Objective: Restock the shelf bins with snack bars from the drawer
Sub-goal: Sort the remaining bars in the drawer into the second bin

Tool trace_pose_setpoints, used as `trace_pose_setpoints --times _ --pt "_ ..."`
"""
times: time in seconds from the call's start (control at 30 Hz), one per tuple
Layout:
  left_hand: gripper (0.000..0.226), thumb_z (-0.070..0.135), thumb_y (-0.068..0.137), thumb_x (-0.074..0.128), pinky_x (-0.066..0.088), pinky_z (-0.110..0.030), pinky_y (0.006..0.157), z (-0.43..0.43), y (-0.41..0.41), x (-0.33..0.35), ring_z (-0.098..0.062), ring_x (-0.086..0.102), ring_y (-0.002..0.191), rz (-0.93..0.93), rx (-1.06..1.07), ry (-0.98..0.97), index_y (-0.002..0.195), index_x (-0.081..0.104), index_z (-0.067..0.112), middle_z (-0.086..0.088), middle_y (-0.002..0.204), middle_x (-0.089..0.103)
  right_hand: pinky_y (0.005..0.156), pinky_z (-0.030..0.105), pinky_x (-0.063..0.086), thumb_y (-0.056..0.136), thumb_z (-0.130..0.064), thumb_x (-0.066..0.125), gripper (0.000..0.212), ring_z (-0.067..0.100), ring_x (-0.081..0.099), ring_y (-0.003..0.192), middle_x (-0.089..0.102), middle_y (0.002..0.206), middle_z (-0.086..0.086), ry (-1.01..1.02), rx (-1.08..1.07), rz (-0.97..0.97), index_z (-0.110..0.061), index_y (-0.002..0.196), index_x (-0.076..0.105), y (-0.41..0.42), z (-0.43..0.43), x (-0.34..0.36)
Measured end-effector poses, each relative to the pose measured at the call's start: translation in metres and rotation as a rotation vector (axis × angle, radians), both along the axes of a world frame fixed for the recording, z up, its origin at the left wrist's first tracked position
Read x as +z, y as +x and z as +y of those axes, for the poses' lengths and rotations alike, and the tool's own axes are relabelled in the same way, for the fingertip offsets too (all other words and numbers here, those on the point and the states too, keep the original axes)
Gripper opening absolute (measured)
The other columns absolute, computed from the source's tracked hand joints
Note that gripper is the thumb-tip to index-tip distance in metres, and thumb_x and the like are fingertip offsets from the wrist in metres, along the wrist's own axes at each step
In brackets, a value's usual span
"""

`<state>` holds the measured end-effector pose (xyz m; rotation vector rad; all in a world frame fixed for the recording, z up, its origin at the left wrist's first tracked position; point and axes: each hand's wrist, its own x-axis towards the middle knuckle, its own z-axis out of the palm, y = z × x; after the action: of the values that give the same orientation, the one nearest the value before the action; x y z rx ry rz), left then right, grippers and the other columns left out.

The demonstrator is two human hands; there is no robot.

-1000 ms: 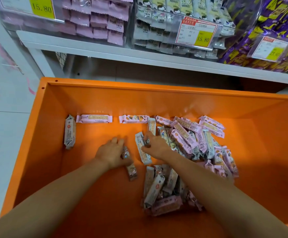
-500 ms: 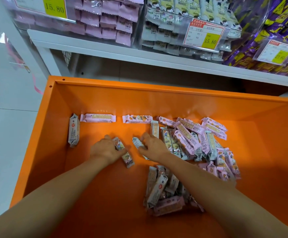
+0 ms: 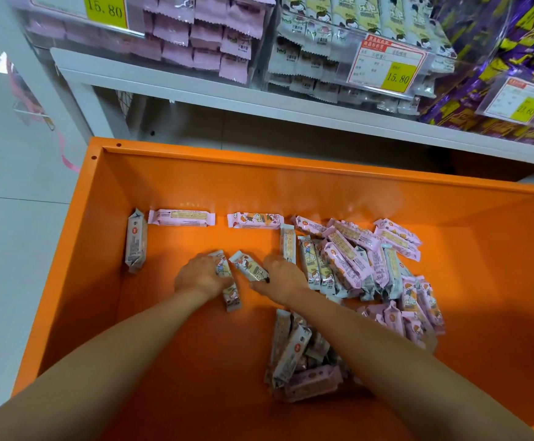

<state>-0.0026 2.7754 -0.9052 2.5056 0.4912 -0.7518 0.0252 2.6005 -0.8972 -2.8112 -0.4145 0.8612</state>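
Gathering bars in the drawer. At centre frame the left hand (image 3: 200, 276) curls round one bar (image 3: 231, 294). The right hand (image 3: 283, 278) pinches a second bar (image 3: 249, 267) by its near end. The pile (image 3: 354, 259) lies centre right in the orange drawer (image 3: 93, 249), and the bins (image 3: 202, 43) line the top. Bars are best stacked parallel before lifting, so a handful carries without slipping.

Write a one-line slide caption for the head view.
Left hand and right hand each grip a snack bar in the orange drawer beneath stocked shelf bins.
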Motion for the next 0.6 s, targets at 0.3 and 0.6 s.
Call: trace_pose_setpoints --times 0.3,0.6 --pt "0.076 0.059 0.078 0.071 0.047 -0.032 0.081 0.007 -0.005 -0.005 -0.030 0.061 0.109 -0.046 0.056 -0.030 0.126 0.043 0.007 -0.011 0.119 0.061 0.072 0.030 0.044 0.086 -0.014 0.067 0.046 0.027 0.052 0.112 0.052 0.122 0.010 0.014 0.071 -0.081 -0.014 0.129 0.049 0.002 -0.003 -0.001" --pt "0.074 0.055 0.084 0.067 0.047 -0.035 0.087 0.030 -0.001 0.003 -0.032 0.058 0.116 -0.053 0.062 0.016 0.138 0.041 0.013 -0.012 0.125 0.061 0.069 0.035 0.049 0.088 0.015 0.049 0.055 0.033 0.060 0.100 0.044 0.130 0.011 0.054 0.206 -0.139 -0.021 0.127 0.062 0.011 0.004 -0.004"
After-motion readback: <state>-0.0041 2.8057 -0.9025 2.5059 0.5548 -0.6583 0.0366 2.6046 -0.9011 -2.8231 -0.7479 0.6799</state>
